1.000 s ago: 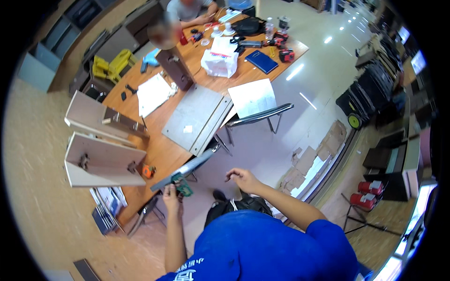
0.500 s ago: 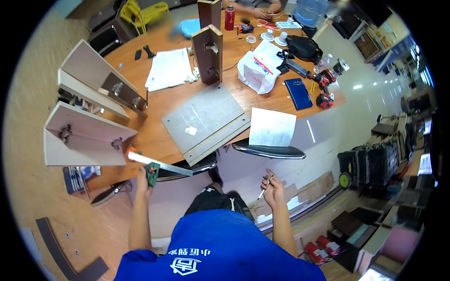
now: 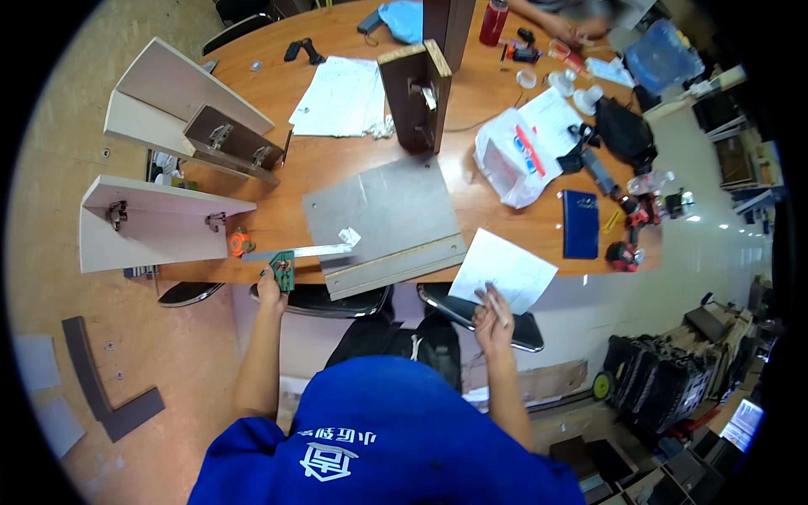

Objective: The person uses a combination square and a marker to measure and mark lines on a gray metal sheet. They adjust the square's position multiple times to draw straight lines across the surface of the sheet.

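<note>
My left hand point(image 3: 270, 289) grips a combination square point(image 3: 285, 271) by its green head, with its steel blade reaching right to the grey panel's near left part. That grey panel point(image 3: 383, 206) lies on the table, a long strip along its near edge and a small white tag on top. To the left of the blade sits an orange tape measure point(image 3: 241, 242). My right hand point(image 3: 493, 324) is closed around a slim white pen, its fingertips over the lower edge of a sheet of paper point(image 3: 507, 268) at the table's near edge.
White L-shaped panels with hinges point(image 3: 160, 227) stand at left; a brown hinged board point(image 3: 417, 101) stands upright behind the grey panel. Right of it lie a white plastic bag point(image 3: 515, 160), a blue notebook point(image 3: 581, 224) and red power drills point(image 3: 624, 255). Stools point(image 3: 324, 300) tuck under the table; another person's hands point(image 3: 576, 34) rest at the far side.
Both hands have moved forward, nearer the table. The square's blade has swung level and now meets the grey panel. My right hand has come up to the paper.
</note>
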Demonstrator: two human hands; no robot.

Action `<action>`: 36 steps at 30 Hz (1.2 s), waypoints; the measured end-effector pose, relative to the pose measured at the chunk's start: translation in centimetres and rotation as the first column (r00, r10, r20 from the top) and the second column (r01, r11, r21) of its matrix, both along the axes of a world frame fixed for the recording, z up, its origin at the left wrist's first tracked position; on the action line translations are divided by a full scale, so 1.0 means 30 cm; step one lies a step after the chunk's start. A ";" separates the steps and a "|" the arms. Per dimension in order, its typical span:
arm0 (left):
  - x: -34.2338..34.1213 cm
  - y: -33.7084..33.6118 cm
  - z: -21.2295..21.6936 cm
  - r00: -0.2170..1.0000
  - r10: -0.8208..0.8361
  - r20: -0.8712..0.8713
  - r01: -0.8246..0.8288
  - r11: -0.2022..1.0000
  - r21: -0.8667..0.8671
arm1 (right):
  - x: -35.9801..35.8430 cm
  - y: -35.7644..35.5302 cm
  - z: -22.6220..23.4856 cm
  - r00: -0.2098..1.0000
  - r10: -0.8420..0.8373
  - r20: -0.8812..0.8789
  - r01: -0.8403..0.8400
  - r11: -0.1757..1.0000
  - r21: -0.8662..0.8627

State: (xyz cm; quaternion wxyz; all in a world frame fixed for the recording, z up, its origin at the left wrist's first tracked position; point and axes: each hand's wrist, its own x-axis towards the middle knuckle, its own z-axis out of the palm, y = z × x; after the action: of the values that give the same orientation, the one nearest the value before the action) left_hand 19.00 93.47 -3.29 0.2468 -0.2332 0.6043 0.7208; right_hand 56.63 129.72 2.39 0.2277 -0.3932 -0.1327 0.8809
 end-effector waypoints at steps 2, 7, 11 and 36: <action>0.010 -0.016 0.060 0.996 -0.038 -0.083 0.031 0.997 -0.074 | -0.095 0.087 0.028 0.996 0.092 -0.009 -0.093 0.994 -0.051; -0.093 0.087 0.176 0.978 -0.133 -0.160 0.102 0.977 -0.185 | -0.205 0.200 -0.016 0.973 0.229 0.028 -0.230 0.967 0.105; -0.140 0.026 0.007 0.988 -0.075 -0.132 0.059 0.990 -0.125 | -0.352 0.182 -0.018 0.938 0.330 0.107 -0.344 0.927 0.152; -0.205 0.151 -0.150 0.993 -0.088 0.082 0.074 0.984 0.164 | -0.926 -0.288 -0.302 0.711 0.242 0.661 -0.690 0.054 0.722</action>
State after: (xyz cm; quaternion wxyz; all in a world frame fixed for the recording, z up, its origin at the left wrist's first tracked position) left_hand 12.85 97.99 -7.80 0.3203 -0.2195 0.5416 0.7456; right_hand 28.86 121.07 -6.68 0.0796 -0.2585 -0.7964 0.5410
